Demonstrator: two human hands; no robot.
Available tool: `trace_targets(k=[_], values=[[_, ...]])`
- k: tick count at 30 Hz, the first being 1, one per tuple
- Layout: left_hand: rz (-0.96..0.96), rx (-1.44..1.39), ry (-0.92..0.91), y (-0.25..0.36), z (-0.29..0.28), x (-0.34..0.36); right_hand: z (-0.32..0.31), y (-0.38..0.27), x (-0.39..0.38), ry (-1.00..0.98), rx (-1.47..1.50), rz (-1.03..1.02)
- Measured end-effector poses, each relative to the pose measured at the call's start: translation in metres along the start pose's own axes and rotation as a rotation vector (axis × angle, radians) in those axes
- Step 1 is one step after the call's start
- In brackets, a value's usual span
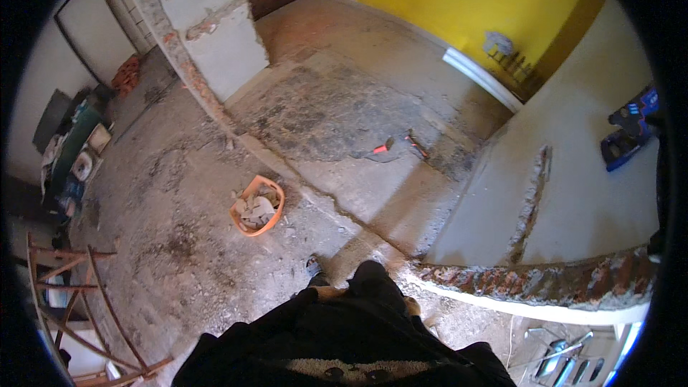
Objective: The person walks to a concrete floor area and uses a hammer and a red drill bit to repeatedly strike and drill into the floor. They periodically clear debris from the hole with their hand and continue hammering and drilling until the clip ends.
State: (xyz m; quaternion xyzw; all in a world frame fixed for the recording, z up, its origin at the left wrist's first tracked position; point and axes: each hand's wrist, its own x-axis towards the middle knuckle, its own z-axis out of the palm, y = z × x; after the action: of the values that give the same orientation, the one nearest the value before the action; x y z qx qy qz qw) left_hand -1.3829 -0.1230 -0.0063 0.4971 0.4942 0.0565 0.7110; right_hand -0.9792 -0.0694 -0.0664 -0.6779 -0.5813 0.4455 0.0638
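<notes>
My left hand (330, 292) shows only as a strip of skin beside my dark trouser leg. On the other side of that leg, a small part of my right hand (412, 307) appears at the edge of my dark clothing. The fingers of both are too hidden to read, and nothing shows in either hand. Ahead and to the left of my legs stands an orange plastic tub (258, 206) holding broken rubble (256, 208). Farther off on the floor lie a hammer (416, 145) and a red-handled tool (383, 147), which looks like a chisel.
A broken wall base (287, 172) crosses the floor ahead. To the right runs a cut wall edge (530, 283). A blue power tool (631, 129) is at the far right, its support unclear. A rusty metal frame (86, 308) stands at lower left; a white pipe (481, 79) leans farther back.
</notes>
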Motion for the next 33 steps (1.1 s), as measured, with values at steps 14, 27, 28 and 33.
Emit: trace_targets(k=[14,27,28,33], values=[[-0.05,0.065,-0.041,-0.028,-0.083,-0.033,-0.019,-0.141,-0.034,-0.031,0.261,0.073],[-0.132,0.09,-0.121,0.026,-0.144,0.035,-0.064,-0.363,0.075,-0.482,-0.569,-0.265],[-0.133,0.1,-0.135,0.033,-0.149,0.046,-0.069,-0.366,0.082,-0.457,-0.586,-0.275],[-0.127,0.186,-0.197,0.073,-0.193,0.119,-0.108,-0.366,0.139,-0.38,-0.5,-0.343]])
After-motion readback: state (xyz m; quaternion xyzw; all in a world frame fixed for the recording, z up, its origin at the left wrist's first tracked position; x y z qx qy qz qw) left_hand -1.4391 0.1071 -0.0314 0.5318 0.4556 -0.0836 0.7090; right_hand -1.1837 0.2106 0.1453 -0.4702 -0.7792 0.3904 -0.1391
